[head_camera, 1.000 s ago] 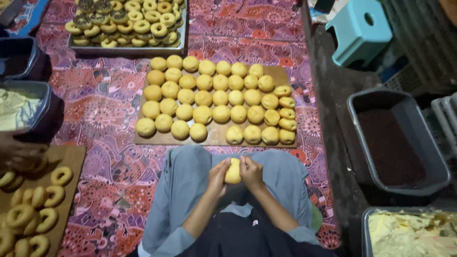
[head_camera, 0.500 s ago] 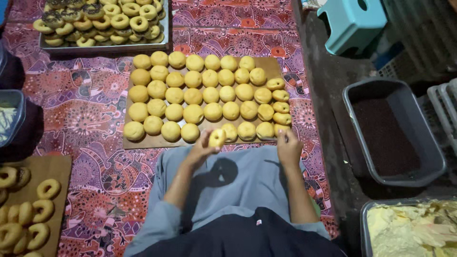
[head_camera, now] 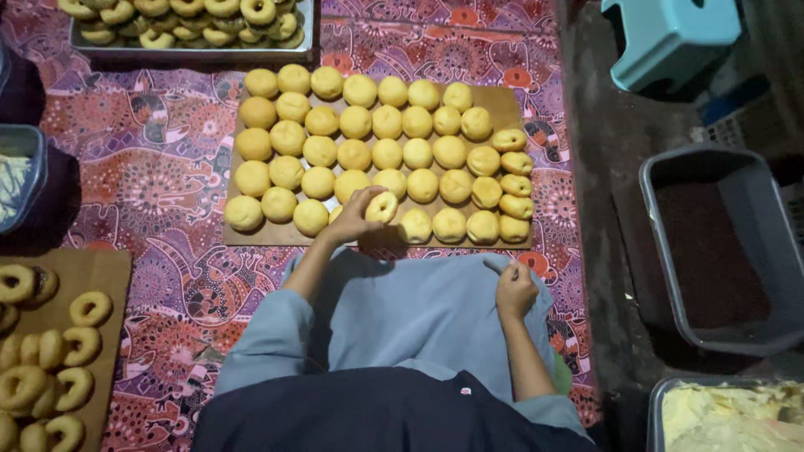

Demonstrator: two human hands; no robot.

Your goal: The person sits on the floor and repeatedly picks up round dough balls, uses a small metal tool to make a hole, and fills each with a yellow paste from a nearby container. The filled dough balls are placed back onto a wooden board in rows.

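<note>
Here the left hand (head_camera: 356, 216) grips a dough ring (head_camera: 382, 206) — pale yellow, holed.

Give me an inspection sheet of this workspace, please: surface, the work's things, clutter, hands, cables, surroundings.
Surface: patterned purple-red cloth on the floor.
Job's things: wooden board carrying rows of round dough balls; a few ring-shaped pieces at its right edge.
Clutter: metal tray of rings at top, second board of rings at left, grey tub, tub of pale dough.
Hands: left hand holds a ring-shaped dough piece over the board's front row; right hand closed, on the lap.
Cables: nothing seen.
Surroundings: blue plastic stool, dark floor.
</note>
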